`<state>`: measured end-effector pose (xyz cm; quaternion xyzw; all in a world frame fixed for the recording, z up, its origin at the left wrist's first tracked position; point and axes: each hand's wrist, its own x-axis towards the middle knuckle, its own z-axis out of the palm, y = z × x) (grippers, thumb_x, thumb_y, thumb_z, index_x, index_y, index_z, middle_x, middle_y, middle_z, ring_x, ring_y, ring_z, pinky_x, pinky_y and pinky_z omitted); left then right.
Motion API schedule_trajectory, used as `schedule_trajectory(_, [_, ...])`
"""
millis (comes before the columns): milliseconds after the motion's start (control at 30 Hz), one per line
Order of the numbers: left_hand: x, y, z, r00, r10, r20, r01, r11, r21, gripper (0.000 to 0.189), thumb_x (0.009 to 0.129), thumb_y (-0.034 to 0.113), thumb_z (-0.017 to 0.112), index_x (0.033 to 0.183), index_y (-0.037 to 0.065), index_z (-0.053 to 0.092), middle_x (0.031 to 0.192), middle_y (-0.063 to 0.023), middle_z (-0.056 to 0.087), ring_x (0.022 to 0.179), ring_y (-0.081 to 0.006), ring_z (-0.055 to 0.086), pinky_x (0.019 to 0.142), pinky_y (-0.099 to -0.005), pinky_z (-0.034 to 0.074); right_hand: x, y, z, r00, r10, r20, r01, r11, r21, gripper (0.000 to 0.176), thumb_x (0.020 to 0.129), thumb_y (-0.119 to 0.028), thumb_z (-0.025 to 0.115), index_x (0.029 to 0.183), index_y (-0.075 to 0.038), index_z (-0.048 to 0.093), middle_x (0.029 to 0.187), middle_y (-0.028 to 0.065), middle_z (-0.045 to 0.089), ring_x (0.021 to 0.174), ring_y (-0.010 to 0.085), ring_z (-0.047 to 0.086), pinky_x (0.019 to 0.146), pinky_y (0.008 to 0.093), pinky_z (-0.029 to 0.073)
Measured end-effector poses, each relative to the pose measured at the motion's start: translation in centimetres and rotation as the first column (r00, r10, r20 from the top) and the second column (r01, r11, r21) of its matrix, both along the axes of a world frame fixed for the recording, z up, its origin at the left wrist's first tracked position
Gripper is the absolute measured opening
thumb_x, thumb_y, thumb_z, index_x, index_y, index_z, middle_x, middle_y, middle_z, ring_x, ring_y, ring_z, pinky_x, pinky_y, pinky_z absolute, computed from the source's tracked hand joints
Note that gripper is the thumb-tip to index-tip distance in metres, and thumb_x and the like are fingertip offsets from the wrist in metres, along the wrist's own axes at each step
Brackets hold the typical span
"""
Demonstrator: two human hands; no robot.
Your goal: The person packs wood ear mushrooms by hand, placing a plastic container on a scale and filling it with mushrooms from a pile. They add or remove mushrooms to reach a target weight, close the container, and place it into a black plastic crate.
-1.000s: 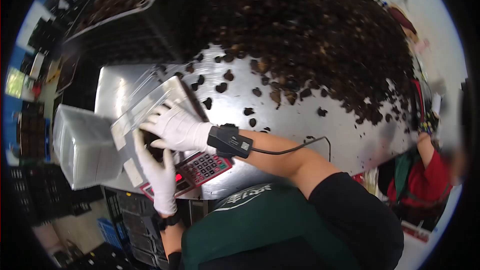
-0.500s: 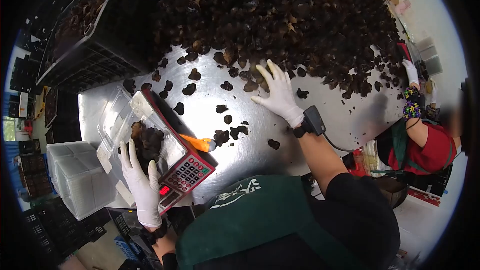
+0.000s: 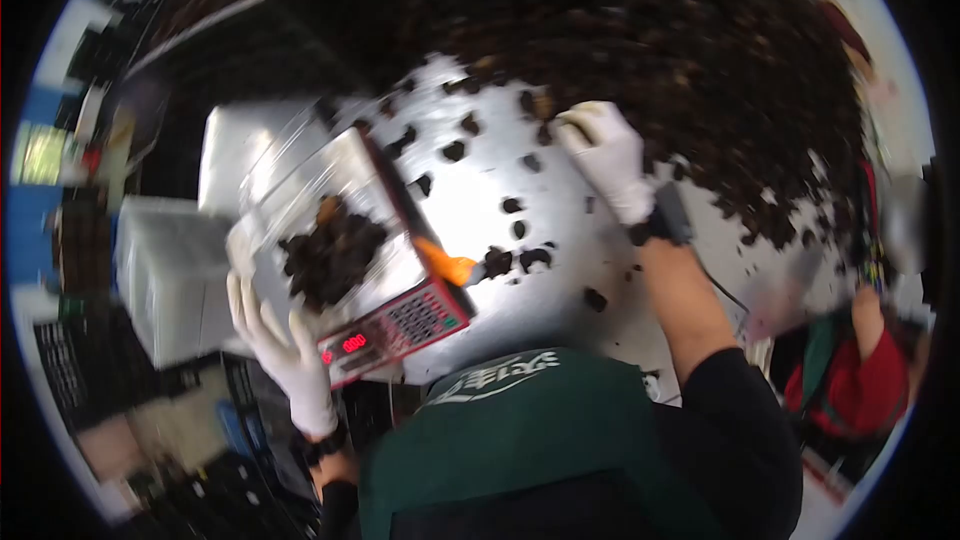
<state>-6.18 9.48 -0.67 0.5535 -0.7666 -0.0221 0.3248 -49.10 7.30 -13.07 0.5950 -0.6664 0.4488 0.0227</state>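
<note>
My left hand [image 3: 278, 348], in a white glove, has its fingers spread at the near left edge of a clear plastic box [image 3: 385, 265]. Dark mushroom-like pieces [image 3: 335, 252] lie heaped in this box, which rests on a red scale [image 3: 395, 325] with a lit red display. My right hand [image 3: 605, 155], also gloved, is at the near edge of the big dark pile [image 3: 640, 50]. Its fingers are curled together, and whatever they hold is hidden. An orange-handled tool [image 3: 447, 263] lies beside the scale.
Loose dark pieces [image 3: 454, 151] are scattered over the metal table [image 3: 560, 290]. A black crate [image 3: 240, 50] stands at the upper left. Stacked clear boxes [image 3: 170, 280] are on the left. A person in red [image 3: 865, 385] is at the right.
The fingers of my right hand have gone from spread to curled at the pile's edge. The whole view has shifted and blurred. My left hand remains spread beside the box.
</note>
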Motion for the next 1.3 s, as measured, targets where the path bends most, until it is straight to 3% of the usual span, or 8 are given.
schedule_trajectory(167, [3.1, 0.1, 0.5, 0.984, 0.143, -0.107, -0.151, 0.986, -0.068, 0.051, 0.098, 0.008, 0.051, 0.147, 0.003, 0.039, 0.153, -0.0170, 0.037, 0.138, -0.0320, 0.041, 0.110, -0.0453, 0.038, -0.7, -2.4, -0.1, 0.999, -0.054, 0.003, 0.052, 0.962, 0.269, 0.022, 0.082, -0.019, 0.073, 0.097, -0.002, 0.073, 0.095, 0.0132, 0.070, 0.087, 0.0301, 0.069, 0.077, 0.0350, 0.054])
schedule_trajectory(433, [5.4, 1.9, 0.6, 0.967, 0.242, -0.076, -0.249, 0.961, -0.119, 0.050, 0.096, 0.007, 0.054, 0.145, 0.002, 0.041, 0.151, -0.0177, 0.039, 0.136, -0.0308, 0.043, 0.108, -0.0430, 0.041, 13.7, -5.0, 11.5, 0.823, 0.500, 0.270, -0.523, 0.852, 0.014, 0.018, 0.080, -0.008, 0.076, 0.096, 0.000, 0.070, 0.093, 0.0110, 0.068, 0.080, 0.0223, 0.069, 0.075, 0.0278, 0.054])
schedule_trajectory(567, [5.5, 2.8, 1.1, 0.970, 0.217, -0.112, -0.230, 0.965, -0.128, 0.054, 0.096, 0.010, 0.055, 0.147, 0.003, 0.038, 0.152, -0.0173, 0.038, 0.135, -0.0299, 0.045, 0.108, -0.0440, 0.042, 21.6, -6.6, 12.1, 0.666, 0.743, 0.067, -0.740, 0.670, -0.063, 0.022, 0.082, -0.021, 0.075, 0.098, -0.008, 0.072, 0.098, 0.0087, 0.068, 0.086, 0.0252, 0.068, 0.076, 0.0309, 0.054])
schedule_trajectory(633, [6.1, 3.5, 1.1, 0.967, 0.234, -0.098, -0.245, 0.962, -0.123, 0.057, 0.095, 0.007, 0.056, 0.148, 0.004, 0.036, 0.152, -0.0169, 0.038, 0.133, -0.0296, 0.047, 0.107, -0.0435, 0.042, 23.2, -7.5, 10.4, 0.551, 0.830, -0.082, -0.800, 0.554, 0.232, 0.032, 0.084, -0.039, 0.071, 0.104, -0.013, 0.073, 0.109, 0.0074, 0.067, 0.091, 0.0253, 0.068, 0.078, 0.0335, 0.055])
schedule_trajectory(700, [6.5, 4.2, 1.2, 0.961, 0.257, -0.102, -0.267, 0.958, -0.102, 0.059, 0.093, 0.004, 0.057, 0.149, 0.004, 0.036, 0.152, -0.0166, 0.038, 0.132, -0.0294, 0.047, 0.107, -0.0433, 0.042, 23.9, -7.2, 10.3, 0.548, 0.818, -0.175, -0.754, 0.574, 0.318, 0.042, 0.084, -0.046, 0.071, 0.110, -0.013, 0.072, 0.114, 0.0087, 0.066, 0.092, 0.0266, 0.069, 0.080, 0.0359, 0.055])
schedule_trajectory(833, [7.4, 5.2, 0.5, 0.949, 0.294, -0.111, -0.303, 0.950, -0.079, 0.062, 0.092, -0.002, 0.054, 0.150, 0.006, 0.035, 0.152, -0.0154, 0.038, 0.131, -0.0282, 0.049, 0.107, -0.0431, 0.042, 23.0, -7.6, 13.5, 0.676, 0.728, 0.113, -0.733, 0.648, 0.207, 0.052, 0.087, -0.050, 0.069, 0.116, -0.007, 0.069, 0.111, 0.0135, 0.068, 0.094, 0.0275, 0.069, 0.083, 0.0353, 0.054])
schedule_trajectory(1033, [7.1, 4.4, 1.0, 0.959, 0.248, -0.138, -0.263, 0.960, -0.099, 0.061, 0.093, 0.001, 0.055, 0.150, 0.005, 0.034, 0.151, -0.0157, 0.038, 0.129, -0.0288, 0.050, 0.107, -0.0431, 0.042, 21.0, -9.9, 13.1, 0.415, 0.540, 0.732, -0.785, 0.619, -0.012, 0.041, 0.101, -0.036, 0.058, 0.110, 0.002, 0.070, 0.088, 0.0046, 0.071, 0.083, 0.0092, 0.065, 0.079, 0.0243, 0.051])
schedule_trajectory(1300, [7.6, 2.4, 1.7, 0.983, 0.165, -0.086, -0.176, 0.976, -0.131, 0.058, 0.091, 0.001, 0.059, 0.146, 0.003, 0.041, 0.146, -0.0142, 0.045, 0.125, -0.0261, 0.054, 0.103, -0.0401, 0.044, 12.7, -6.5, 9.0, 0.537, 0.198, 0.820, -0.583, 0.790, 0.191, 0.031, 0.100, -0.024, 0.056, 0.109, 0.000, 0.073, 0.093, 0.0053, 0.073, 0.084, 0.0095, 0.063, 0.081, 0.0237, 0.046])
